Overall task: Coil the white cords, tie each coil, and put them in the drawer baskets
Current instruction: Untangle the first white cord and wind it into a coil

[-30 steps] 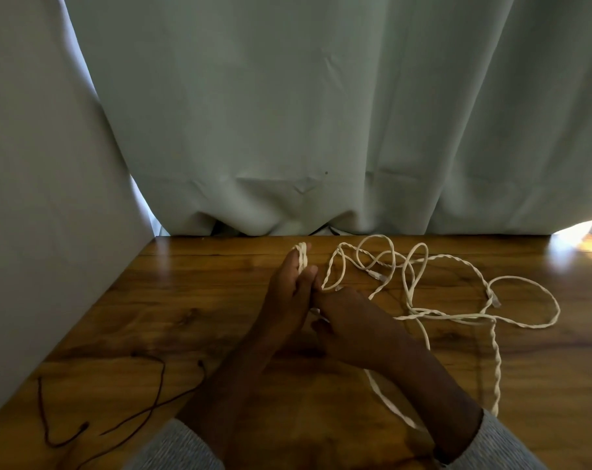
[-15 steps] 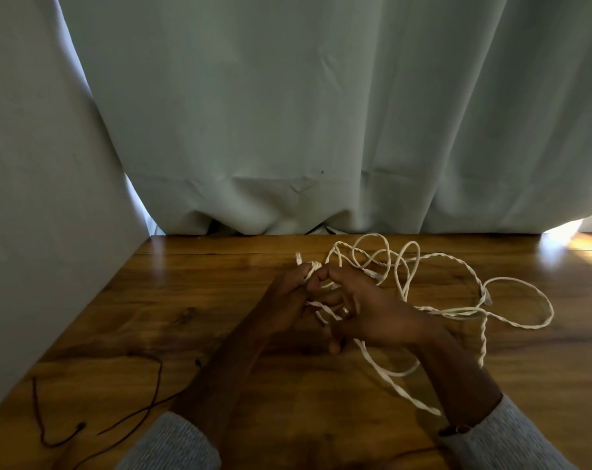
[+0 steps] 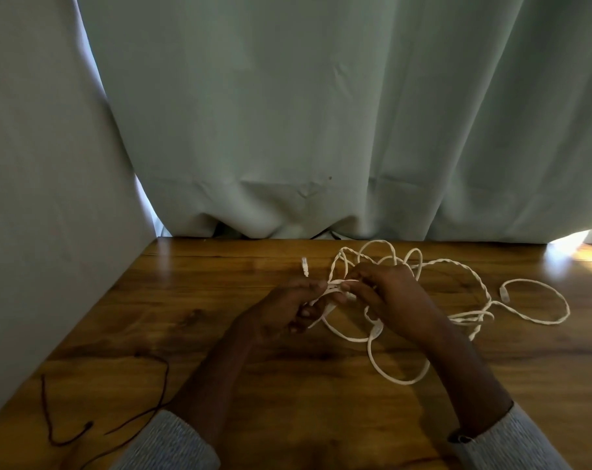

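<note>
While your left hand pinches a few gathered turns of the white cord and your right hand curls its fingers round the strand just beside it, most of the cord lies sprawled in loose loops on the wooden table to your right. It looks light, limp and twisted, likely to kink and snag, so grip near the bundle. Open room lies right and in front; a wall and curtain close off left and back.
</note>
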The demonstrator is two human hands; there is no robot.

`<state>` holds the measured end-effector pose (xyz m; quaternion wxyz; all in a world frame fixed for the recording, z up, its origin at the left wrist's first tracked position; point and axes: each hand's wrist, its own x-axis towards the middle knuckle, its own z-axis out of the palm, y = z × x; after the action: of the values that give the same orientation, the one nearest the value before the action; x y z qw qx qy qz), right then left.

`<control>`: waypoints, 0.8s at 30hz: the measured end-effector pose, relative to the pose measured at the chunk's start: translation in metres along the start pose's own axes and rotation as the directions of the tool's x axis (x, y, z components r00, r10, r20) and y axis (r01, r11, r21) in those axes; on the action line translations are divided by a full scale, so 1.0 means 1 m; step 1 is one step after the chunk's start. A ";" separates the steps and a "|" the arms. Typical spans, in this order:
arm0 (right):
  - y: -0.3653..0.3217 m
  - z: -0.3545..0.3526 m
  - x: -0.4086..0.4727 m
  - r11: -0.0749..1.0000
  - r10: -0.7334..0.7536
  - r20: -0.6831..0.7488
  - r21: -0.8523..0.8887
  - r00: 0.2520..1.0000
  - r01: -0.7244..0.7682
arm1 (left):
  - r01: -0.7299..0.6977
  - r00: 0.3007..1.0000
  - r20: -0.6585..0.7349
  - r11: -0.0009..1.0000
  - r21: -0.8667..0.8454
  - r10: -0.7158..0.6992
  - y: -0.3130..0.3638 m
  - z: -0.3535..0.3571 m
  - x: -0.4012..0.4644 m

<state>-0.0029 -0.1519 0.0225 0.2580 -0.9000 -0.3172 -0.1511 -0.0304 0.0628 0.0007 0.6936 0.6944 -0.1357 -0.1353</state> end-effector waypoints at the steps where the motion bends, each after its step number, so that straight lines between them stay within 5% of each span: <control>1: -0.001 0.001 0.001 1.000 -0.015 0.005 -0.025 1.000 0.015 | -0.010 1.000 0.015 0.999 -0.049 0.011 -0.001 -0.002 0.000; 9: -0.012 0.008 -0.001 0.973 -0.209 -0.047 0.088 0.977 0.213 | -0.007 0.981 0.174 0.912 -0.411 0.086 -0.003 -0.013 -0.004; 14: -0.008 -0.002 -0.006 0.976 -0.189 -0.047 0.102 0.981 0.193 | -0.019 0.950 0.243 0.812 -0.583 0.197 0.001 -0.023 -0.006; 18: -0.012 0.010 -0.003 0.983 -0.127 -0.108 -0.150 0.986 0.110 | -0.066 0.960 0.166 0.758 -0.648 0.226 0.004 -0.020 -0.005; 24: -0.018 0.024 -0.004 0.971 -0.088 0.019 -0.221 0.996 0.090 | -0.161 0.978 -0.032 0.649 -0.744 0.206 0.010 -0.016 -0.005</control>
<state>-0.0153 -0.1282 0.0081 0.1476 -0.9087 -0.3394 -0.1928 -0.0285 0.0797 0.0110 0.9217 0.3308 -0.1576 -0.1270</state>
